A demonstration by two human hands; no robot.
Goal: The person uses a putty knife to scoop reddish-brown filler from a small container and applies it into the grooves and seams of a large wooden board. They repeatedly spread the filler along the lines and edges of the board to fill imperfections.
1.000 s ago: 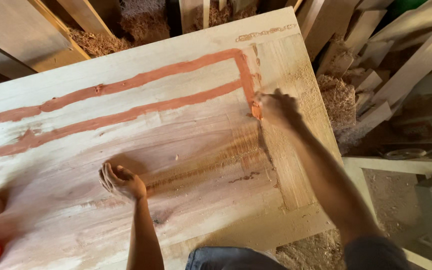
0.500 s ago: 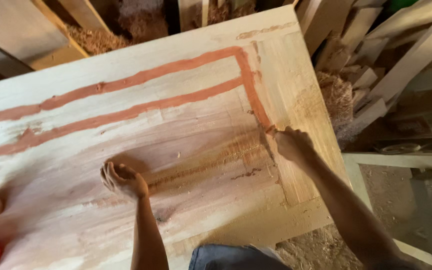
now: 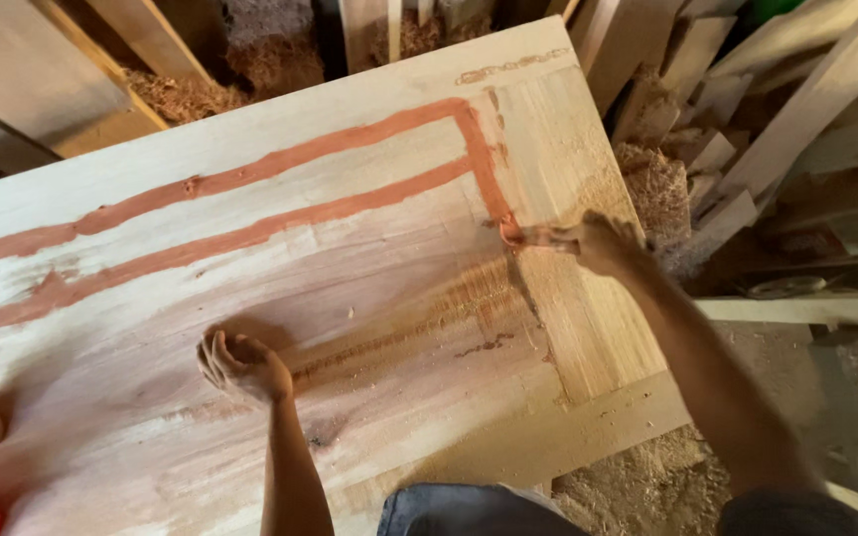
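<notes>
The left hand [image 3: 242, 365] sits low and near the body, its fingers curled into a loose fist, palm side turned down, the forearm running straight back toward the camera. The right arm stretches forward and left — elbow nearly straight — and the right hand [image 3: 596, 241] is pinched, fingertips [image 3: 533, 237] pointing left, knuckles up.

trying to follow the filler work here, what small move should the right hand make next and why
Probably draw the right hand on down the seam toward the near edge of the wooden panel. The reddish filler line ends right at its fingertips, and the groove below looks bare. The left hand rests on the panel, steadying it.
</notes>
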